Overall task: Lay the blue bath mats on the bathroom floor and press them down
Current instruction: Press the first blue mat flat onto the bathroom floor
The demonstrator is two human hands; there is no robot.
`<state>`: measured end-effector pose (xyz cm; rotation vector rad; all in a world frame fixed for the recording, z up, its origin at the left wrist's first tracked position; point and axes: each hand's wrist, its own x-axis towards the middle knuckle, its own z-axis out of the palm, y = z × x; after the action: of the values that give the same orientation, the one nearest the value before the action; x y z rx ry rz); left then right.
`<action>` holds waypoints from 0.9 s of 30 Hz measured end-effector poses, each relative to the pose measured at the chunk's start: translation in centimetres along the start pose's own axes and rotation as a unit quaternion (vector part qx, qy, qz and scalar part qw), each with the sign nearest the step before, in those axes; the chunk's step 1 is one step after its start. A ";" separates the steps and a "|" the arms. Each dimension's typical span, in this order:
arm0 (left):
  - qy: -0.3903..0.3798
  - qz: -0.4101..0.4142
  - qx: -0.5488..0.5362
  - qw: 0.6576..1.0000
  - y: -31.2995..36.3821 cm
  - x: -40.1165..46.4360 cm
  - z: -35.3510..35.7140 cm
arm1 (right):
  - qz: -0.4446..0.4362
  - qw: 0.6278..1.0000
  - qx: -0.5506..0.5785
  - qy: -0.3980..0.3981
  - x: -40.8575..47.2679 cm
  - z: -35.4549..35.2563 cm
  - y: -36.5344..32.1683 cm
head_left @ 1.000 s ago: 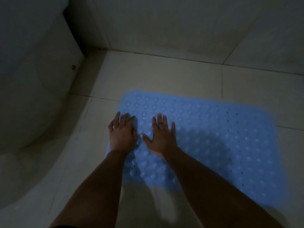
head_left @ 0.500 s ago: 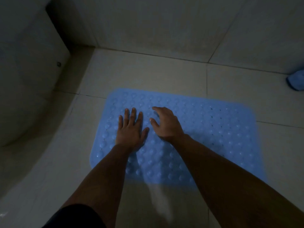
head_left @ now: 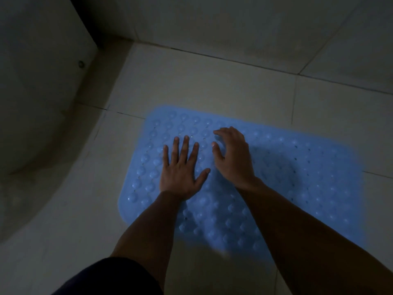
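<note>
A blue bath mat [head_left: 297, 184] with rows of round bumps and small holes lies flat on the pale tiled floor [head_left: 202, 86]. My left hand [head_left: 180, 169] rests palm down on the mat's left part, fingers spread. Just to its right, my right hand [head_left: 234, 158] is on the mat with its fingers curled and the fingertips touching the surface. Neither hand holds anything. Both forearms cross the mat's near edge and hide part of it.
A large pale curved fixture [head_left: 32, 103] fills the left side, its base meeting the floor. A tiled wall [head_left: 212, 22] runs along the back. Bare tiles lie between the mat and the wall. A dark sleeve [head_left: 110, 277] shows at the bottom.
Both hands have moved from the mat's left edge further onto it. The right hand went from flat to curled fingers. The camera view has shifted, and the blue object at the right is out of sight.
</note>
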<state>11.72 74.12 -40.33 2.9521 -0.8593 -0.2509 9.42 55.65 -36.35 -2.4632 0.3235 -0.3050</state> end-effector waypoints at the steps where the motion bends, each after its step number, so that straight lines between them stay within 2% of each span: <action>1: -0.002 0.000 -0.002 1.000 -0.1 0.0 0.0 | -0.004 1.000 0.002 0.005 0.0 0.1 0.2; 5: -0.025 0.003 -0.013 1.000 -0.3 0.1 -0.5 | 0.010 1.000 0.000 0.010 -0.1 -0.1 0.0; 7: -0.070 0.004 -0.024 0.997 -0.4 0.4 -1.1 | 0.014 1.000 -0.002 0.012 0.2 -0.5 -0.5; 9: -0.130 0.013 -0.070 0.989 -0.9 0.8 -2.2 | 0.020 1.000 -0.002 0.019 0.8 -1.0 -1.6; 11: -0.151 0.015 -0.135 0.979 -1.4 1.2 -3.8 | 0.029 0.999 0.010 0.023 1.6 -1.3 -3.2; 13: -0.112 -0.012 -0.212 0.971 -2.4 1.3 -5.3 | 0.018 0.999 0.020 0.033 2.1 -0.9 -5.2; 15: -0.035 -0.055 -0.257 0.964 -4.2 0.8 -6.1 | -0.004 0.999 0.021 0.041 2.0 0.2 -7.3; 19: 0.087 -0.067 -0.201 0.973 -8.5 -1.1 -5.9 | -0.015 1.000 0.010 -0.013 -0.3 3.9 -10.0; 23: 0.100 -0.099 -0.141 0.980 -12.2 -3.1 -5.7 | -0.001 0.982 -0.095 -0.165 -2.5 8.9 -11.6; 27: 0.104 -0.108 -0.109 0.983 -14.3 -3.4 -5.3 | 0.023 0.956 -0.204 -0.210 -3.9 12.4 -12.0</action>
<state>17.31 88.04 -36.01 2.7996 -0.4538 -0.0404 11.29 72.98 -39.16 -2.8303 0.2804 0.3400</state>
